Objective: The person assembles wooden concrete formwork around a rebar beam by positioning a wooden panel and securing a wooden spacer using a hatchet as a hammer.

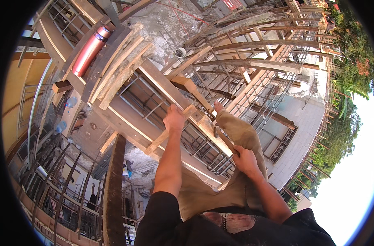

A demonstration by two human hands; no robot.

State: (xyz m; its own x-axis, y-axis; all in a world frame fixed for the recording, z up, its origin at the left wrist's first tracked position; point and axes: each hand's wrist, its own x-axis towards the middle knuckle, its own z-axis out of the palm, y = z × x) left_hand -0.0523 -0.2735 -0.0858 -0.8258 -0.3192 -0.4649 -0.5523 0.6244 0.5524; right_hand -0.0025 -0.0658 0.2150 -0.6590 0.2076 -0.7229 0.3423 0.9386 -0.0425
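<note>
My left hand (173,119) is closed around a short wooden batten (156,143). The batten lies slantwise across a long plank form (162,88), and steel reinforcing bars (195,141) run inside the form. In my right hand (246,160) is the wooden handle of a hammer (226,141). The hammer's dark head is low beside the form's right-hand board (213,134), close to my bent leg in brown trousers (240,131). From here I cannot tell whether the head touches the board. Any nail at the batten is too small to make out.
A red metal flask (88,53) lies on planks at upper left, next to stacked loose boards (123,67). Clear plastic bottles (70,101) are below it. A dark upright beam (114,192) stands at lower left above a drop. Timber poles (252,63) and a block wall (295,143) fill the right.
</note>
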